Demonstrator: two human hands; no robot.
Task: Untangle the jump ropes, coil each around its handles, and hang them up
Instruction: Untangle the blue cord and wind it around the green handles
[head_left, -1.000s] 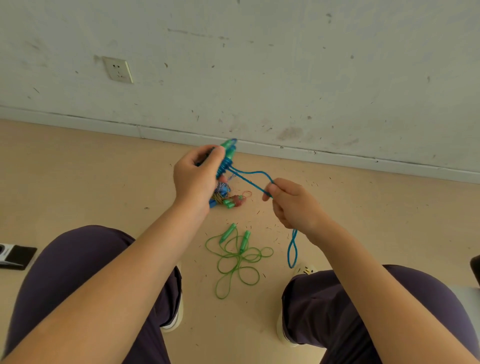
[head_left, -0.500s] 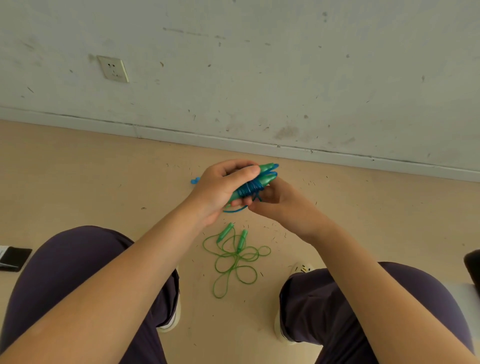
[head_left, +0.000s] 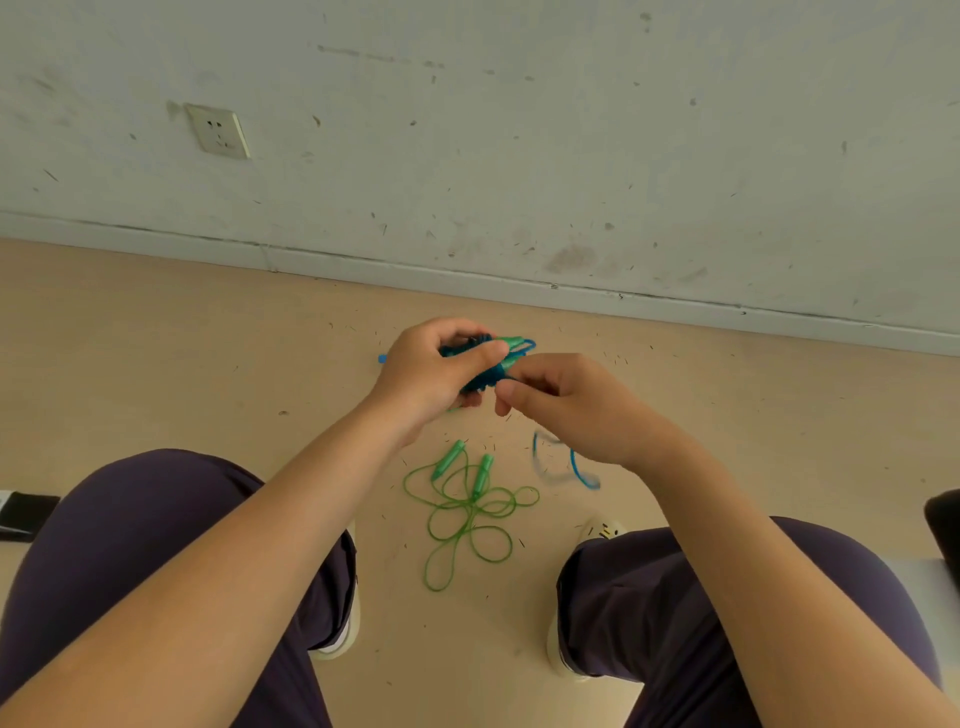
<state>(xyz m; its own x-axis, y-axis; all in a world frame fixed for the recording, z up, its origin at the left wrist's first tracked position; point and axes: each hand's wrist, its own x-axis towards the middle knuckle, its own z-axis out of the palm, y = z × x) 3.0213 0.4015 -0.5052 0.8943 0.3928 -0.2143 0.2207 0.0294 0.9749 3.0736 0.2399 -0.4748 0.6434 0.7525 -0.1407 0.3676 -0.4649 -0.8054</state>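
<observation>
Far left edge: flat black object (head_left: 23, 514) on the floor, partly cut off by the frame.

Upper left: white wall socket (head_left: 218, 131) set in the scuffed grey-white wall (head_left: 519, 130); pale skirting strip along the base of the wall.

Beige floor (head_left: 156, 364), speckled with small dark flecks.

Left thigh in dark purple trousers (head_left: 130, 545); light shoe edge showing beneath it.

Left hand (head_left: 431, 371), raised above the floor, closed around the blue jump rope bundle (head_left: 491, 364): blue cord wound over two teal-green handles. Long axis of bundle running lower left to upper right, handle tips pointing up-right toward the wall; small blue end protruding just left of the hand.

Below, on the floor between the legs: thin green jump rope (head_left: 470, 512), loose, in overlapping loops. Both green handles at the top of the tangle, side by side, each tilted with its upper end leaning right and toward the wall.

Right hand (head_left: 576, 410), touching the bundle's right end, fingers pinched narrow on the blue cord. Slack blue loop (head_left: 576, 467) hanging under this hand, motion-blurred.

Right thigh in the same trousers; light shoe toe (head_left: 602, 530) just ahead of the knee.

Far right edge: dark object (head_left: 943, 530), cut off, identity unclear.
</observation>
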